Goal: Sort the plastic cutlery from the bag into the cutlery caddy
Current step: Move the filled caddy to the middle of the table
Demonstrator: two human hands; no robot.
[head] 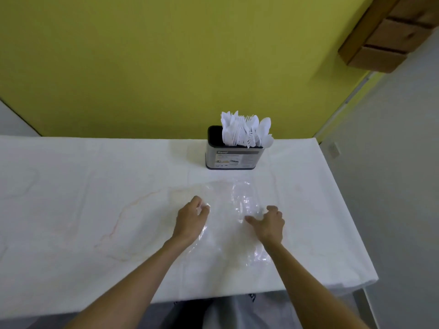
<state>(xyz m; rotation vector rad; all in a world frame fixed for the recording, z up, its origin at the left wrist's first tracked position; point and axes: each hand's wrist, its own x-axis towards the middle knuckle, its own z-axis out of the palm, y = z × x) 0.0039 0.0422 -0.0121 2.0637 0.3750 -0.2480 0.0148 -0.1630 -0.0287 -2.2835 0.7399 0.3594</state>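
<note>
A clear plastic bag [240,203] lies flat and crumpled on the white table [95,198], with no cutlery visible inside it. My left hand [191,219] pinches the bag's left edge between thumb and curled fingers. On the bag's right side rests my right hand [269,224], thumb spread and fingers bent onto the plastic. Behind the bag, near the table's far edge, stands the grey cutlery caddy [234,155]. White plastic cutlery [245,131] fills its right part; the left compartment looks dark and empty.
A yellow wall [166,55] rises right behind the table. Wooden drawers [394,34] jut out at the upper right. The table's right edge [344,210] drops to a grey floor. The cloth shows faint stains at the left.
</note>
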